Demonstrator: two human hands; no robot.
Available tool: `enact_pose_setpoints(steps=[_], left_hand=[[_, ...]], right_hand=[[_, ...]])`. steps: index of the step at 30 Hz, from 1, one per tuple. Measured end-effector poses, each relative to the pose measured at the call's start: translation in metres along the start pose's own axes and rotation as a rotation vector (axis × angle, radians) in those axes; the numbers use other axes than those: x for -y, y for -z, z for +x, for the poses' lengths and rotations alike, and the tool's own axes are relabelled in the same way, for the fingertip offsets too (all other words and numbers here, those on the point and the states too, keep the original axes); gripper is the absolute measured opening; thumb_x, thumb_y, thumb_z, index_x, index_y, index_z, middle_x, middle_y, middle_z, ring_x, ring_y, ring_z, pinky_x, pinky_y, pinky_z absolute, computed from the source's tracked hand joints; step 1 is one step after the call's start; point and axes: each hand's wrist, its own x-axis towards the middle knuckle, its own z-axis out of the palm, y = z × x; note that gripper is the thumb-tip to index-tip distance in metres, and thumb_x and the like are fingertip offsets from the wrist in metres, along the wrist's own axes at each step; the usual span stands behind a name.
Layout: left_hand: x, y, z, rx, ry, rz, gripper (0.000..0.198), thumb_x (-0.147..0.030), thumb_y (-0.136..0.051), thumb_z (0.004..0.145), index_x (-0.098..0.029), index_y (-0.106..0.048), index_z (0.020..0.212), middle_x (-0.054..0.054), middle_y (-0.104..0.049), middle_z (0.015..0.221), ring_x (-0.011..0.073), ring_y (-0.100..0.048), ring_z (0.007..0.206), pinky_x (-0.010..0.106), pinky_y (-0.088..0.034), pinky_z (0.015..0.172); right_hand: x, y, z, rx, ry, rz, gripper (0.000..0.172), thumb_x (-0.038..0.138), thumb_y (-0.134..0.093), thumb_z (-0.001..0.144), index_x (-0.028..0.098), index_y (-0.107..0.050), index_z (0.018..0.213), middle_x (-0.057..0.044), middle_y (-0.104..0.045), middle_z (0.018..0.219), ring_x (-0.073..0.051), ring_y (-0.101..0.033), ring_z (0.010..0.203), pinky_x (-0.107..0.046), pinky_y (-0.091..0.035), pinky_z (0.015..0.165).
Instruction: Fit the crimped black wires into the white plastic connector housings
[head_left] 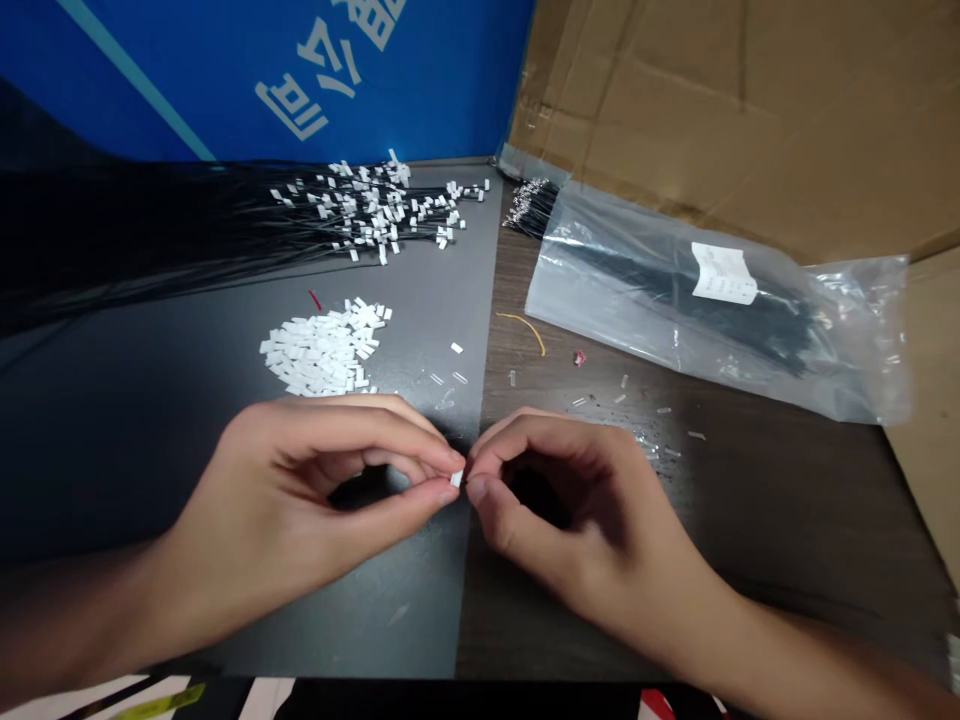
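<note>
Between the thumb and fingertips of my left hand [300,490] is a small white plastic connector housing [456,479], held over the seam of the work surface. My right hand [570,500] is pinched shut right beside it, its fingertips almost touching the housing. A tiny dark bit shows at those fingertips, but what they hold is mostly hidden. Beyond my left hand lies a pile of loose white connector housings [319,350]. Farther back, a bundle of black wires [225,215] has white housings on its ends.
A clear plastic bag [622,270] of black wires with bare metal terminals lies at the back right, against a cardboard box [750,120]. A blue panel [187,60] stands behind. A yellow wire scrap [529,328], a red scrap [579,358] and small clear pieces are scattered about.
</note>
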Motion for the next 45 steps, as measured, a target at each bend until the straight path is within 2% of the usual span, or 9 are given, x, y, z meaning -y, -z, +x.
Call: enact_pose_setpoints(steps=[15,24,28,31,35,37,40,43,45], left_hand=[[0.003,0.003,-0.003,-0.012,-0.082,0.061,0.026,-0.009,-0.096,0.096,-0.034,-0.099,0.094,-0.002,-0.096,0.092,0.018,-0.089,0.077,0.023,-0.072,0.072],[0.003,0.001,0.002,-0.001,-0.109,0.088,0.024,-0.008,-0.096,0.096,-0.032,-0.098,0.094,-0.001,-0.096,0.092,0.0172,-0.089,0.078,0.021,-0.071,0.074],[0.01,0.001,0.003,0.004,-0.088,-0.023,0.017,-0.01,-0.095,0.096,-0.027,-0.096,0.094,0.002,-0.093,0.092,0.0166,-0.089,0.079,0.018,-0.071,0.077],[0.009,0.007,0.006,0.01,-0.06,-0.162,0.011,-0.016,-0.099,0.098,-0.025,-0.094,0.098,0.005,-0.093,0.098,0.0181,-0.09,0.086,0.019,-0.074,0.082],[-0.006,0.022,0.015,0.022,0.049,-0.386,0.02,-0.03,-0.109,0.095,-0.024,-0.09,0.095,0.008,-0.097,0.102,0.0224,-0.093,0.088,0.026,-0.077,0.084],[-0.017,0.029,0.022,-0.005,0.098,-0.481,0.03,-0.037,-0.115,0.088,-0.024,-0.089,0.091,0.005,-0.095,0.092,0.0222,-0.091,0.084,0.025,-0.076,0.081],[-0.033,0.036,0.03,-0.111,0.108,-0.576,0.034,-0.039,-0.116,0.087,-0.022,-0.086,0.088,-0.003,-0.089,0.08,0.0152,-0.085,0.077,0.017,-0.072,0.074],[-0.046,0.047,0.036,-0.179,0.176,-0.549,0.033,-0.024,-0.11,0.092,-0.019,-0.079,0.083,-0.009,-0.083,0.075,0.008,-0.076,0.071,0.011,-0.07,0.072],[-0.051,0.058,0.039,-0.228,0.246,-0.498,0.026,-0.012,-0.101,0.096,-0.018,-0.077,0.089,-0.011,-0.081,0.078,0.0043,-0.072,0.067,0.008,-0.065,0.069]], right_hand=[[-0.002,0.004,0.005,0.022,0.029,0.023,0.013,0.015,-0.083,0.097,0.02,-0.084,0.085,-0.002,-0.083,0.085,-0.015,-0.077,0.077,-0.023,-0.06,0.069],[-0.006,0.006,0.005,0.051,0.048,0.02,0.012,0.018,-0.095,0.098,0.021,-0.088,0.089,-0.003,-0.086,0.091,-0.017,-0.077,0.082,-0.026,-0.06,0.075],[-0.004,0.007,0.006,0.062,0.005,0.022,0.017,0.031,-0.1,0.102,0.022,-0.09,0.091,-0.003,-0.087,0.09,-0.019,-0.079,0.084,-0.028,-0.061,0.076],[0.0,0.015,0.009,0.099,0.028,0.006,0.019,0.039,-0.097,0.106,0.022,-0.091,0.097,-0.006,-0.093,0.1,-0.023,-0.087,0.096,-0.032,-0.068,0.087],[0.005,0.036,0.017,0.026,0.083,-0.23,0.027,0.042,-0.079,0.117,0.023,-0.093,0.103,-0.008,-0.096,0.107,-0.024,-0.09,0.1,-0.034,-0.069,0.089],[0.01,0.047,0.026,-0.036,0.116,-0.475,0.025,0.037,-0.076,0.116,0.022,-0.093,0.105,-0.007,-0.096,0.103,-0.022,-0.089,0.091,-0.033,-0.068,0.083],[0.021,0.057,0.055,-0.127,0.139,-0.775,0.018,0.023,-0.076,0.109,0.021,-0.092,0.102,-0.008,-0.094,0.1,-0.024,-0.085,0.086,-0.038,-0.068,0.084],[0.03,0.06,0.103,-0.213,0.105,-0.947,0.019,0.011,-0.076,0.108,0.018,-0.091,0.099,-0.014,-0.093,0.108,-0.029,-0.086,0.098,-0.047,-0.068,0.098],[0.031,0.061,0.139,-0.266,0.066,-1.054,0.018,0.009,-0.075,0.111,0.015,-0.092,0.109,-0.018,-0.092,0.117,-0.033,-0.086,0.11,-0.051,-0.068,0.108]])
